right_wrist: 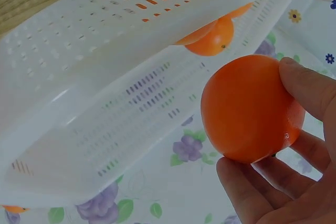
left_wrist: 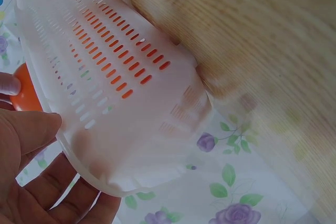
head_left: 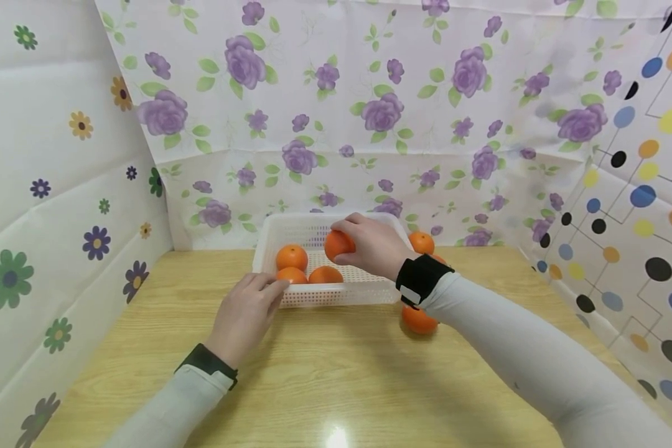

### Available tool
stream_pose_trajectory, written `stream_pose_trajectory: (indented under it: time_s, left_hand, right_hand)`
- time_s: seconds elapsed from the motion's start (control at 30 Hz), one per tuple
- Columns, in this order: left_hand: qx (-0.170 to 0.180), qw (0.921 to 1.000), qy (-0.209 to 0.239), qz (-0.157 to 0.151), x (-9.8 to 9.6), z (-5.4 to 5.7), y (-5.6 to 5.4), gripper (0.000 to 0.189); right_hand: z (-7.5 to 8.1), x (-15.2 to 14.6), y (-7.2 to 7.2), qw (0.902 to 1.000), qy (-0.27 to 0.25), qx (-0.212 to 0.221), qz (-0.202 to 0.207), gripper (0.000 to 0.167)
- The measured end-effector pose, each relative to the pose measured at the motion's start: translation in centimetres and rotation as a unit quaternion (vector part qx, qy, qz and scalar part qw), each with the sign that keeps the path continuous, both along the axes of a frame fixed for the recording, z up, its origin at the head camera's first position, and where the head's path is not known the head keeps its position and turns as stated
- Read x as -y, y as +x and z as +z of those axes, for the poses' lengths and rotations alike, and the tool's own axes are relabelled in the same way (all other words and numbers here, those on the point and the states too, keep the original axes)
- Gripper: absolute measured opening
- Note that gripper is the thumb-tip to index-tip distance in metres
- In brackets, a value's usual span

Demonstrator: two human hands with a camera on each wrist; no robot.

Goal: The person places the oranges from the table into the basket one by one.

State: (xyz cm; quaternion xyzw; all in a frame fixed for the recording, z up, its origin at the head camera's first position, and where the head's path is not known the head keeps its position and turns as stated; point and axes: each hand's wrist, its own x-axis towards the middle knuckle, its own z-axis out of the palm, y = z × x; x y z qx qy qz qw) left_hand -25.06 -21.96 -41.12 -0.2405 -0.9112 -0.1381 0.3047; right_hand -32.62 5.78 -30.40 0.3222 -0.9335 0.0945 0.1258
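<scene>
A white perforated plastic basket [head_left: 369, 292] stands on the table, with three oranges in its left part: one at the back [head_left: 292, 257], two along the front wall. My right hand [head_left: 376, 244] grips another orange [right_wrist: 252, 109] between thumb and fingers, above the basket's middle. The right wrist view shows this orange apart from the basket wall. At the front left corner my left hand [head_left: 247, 314] holds the basket's rim. In the left wrist view the thumb [left_wrist: 39, 129] lies at the rim and the other fingers curl beside the corner.
Right of the basket lie several oranges: one at the back [head_left: 421, 242], one in front [head_left: 419, 320], another partly hidden by the right wrist. The wooden table [head_left: 325, 373] meets floral sheets [head_left: 336, 112] at the back and patterned sheets on both sides.
</scene>
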Motion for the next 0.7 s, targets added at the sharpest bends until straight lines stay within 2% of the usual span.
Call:
stream_pose_trajectory:
  time_s: [0.37,0.7]
  left_hand:
    - [0.003,1.0,-0.003,0.002,0.1,-0.1,-0.1,0.037]
    - [-0.001,1.0,-0.001,-0.003,0.2,-0.2,-0.2,0.038]
  right_hand:
    - [-0.1,1.0,-1.4,0.9983,-0.008,0.05,-0.029,0.066]
    - [-0.4,1.6,-1.8,0.9978,0.005,0.05,-0.043,0.063]
